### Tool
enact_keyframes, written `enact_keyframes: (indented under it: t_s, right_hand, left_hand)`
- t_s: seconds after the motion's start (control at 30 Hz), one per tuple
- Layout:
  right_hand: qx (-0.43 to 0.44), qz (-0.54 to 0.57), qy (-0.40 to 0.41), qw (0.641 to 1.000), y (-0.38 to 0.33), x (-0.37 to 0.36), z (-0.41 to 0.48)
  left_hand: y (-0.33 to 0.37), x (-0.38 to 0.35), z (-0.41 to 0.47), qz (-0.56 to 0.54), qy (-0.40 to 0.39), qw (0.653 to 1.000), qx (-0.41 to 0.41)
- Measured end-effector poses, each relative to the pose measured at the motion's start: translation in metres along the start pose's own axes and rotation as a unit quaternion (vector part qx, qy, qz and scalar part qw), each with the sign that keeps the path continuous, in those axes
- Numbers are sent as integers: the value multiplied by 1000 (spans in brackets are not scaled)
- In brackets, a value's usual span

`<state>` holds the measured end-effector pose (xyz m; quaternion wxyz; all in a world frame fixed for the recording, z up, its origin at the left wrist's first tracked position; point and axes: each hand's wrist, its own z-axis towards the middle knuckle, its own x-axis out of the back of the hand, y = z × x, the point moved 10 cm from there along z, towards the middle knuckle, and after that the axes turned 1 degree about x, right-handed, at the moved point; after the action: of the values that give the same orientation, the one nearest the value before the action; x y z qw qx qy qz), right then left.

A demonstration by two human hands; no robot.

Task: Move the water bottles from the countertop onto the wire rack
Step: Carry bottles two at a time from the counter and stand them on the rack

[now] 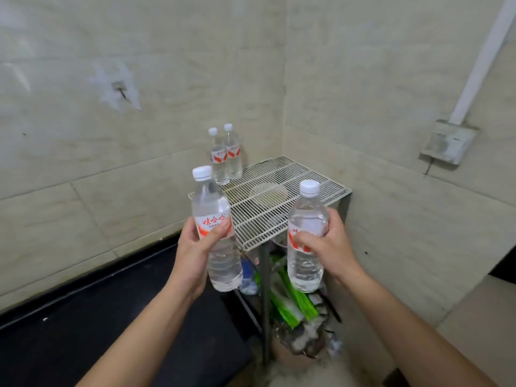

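A black countertop (83, 317) runs along the left. The left hand (192, 247) grips a clear plastic water bottle (209, 202) with a white cap and red label. It is full of water and held in the air at the near left corner of the white wire rack (293, 191). Two like bottles (220, 163) stand side by side at the rack's back left corner. The right hand (331, 244) grips a second full bottle (307, 213) before the rack's front edge. Green packets (293, 300) lie beneath.

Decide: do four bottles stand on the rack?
No: two bottles stand on the wire rack; left hand and right hand each hold another.
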<state>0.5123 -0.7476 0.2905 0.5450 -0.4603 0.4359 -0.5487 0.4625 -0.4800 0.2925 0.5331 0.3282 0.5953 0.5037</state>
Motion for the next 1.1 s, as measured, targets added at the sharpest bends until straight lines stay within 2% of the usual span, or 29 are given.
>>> enact_keyframes:
  t_s: [0.1,0.23,0.33,0.43,0.5,0.63,0.83,1.1]
  right_hand:
    - [-7,7,-13,1000,1,14,35]
    - [27,-11,-48,998,-8,11,94]
    - [74,-79,-93,990,-19,-1,142]
    - [138,-210,-122,960,-29,-15,190]
    - [141,-250,-138,948,-23,-26,225]
    - [127,-237,-153,951,-2,-46,289]
    - [81,-179,-178,964,48,-66,361]
    - [31,-156,-311,937,95,-93,425]
  left_hand:
    - [2,-21,28,2,-4,1000,-18]
    - [-1,-34,83,31,-2,999,-37]
    - [-10,-34,131,40,24,997,-56]
    - [-24,-28,182,47,41,996,-62]
    - [-35,-25,215,52,51,996,-52]
    - [-51,-22,268,63,82,994,-40]
    - [-63,-23,315,141,84,986,-36]
    - [-83,-17,350,201,121,972,1]
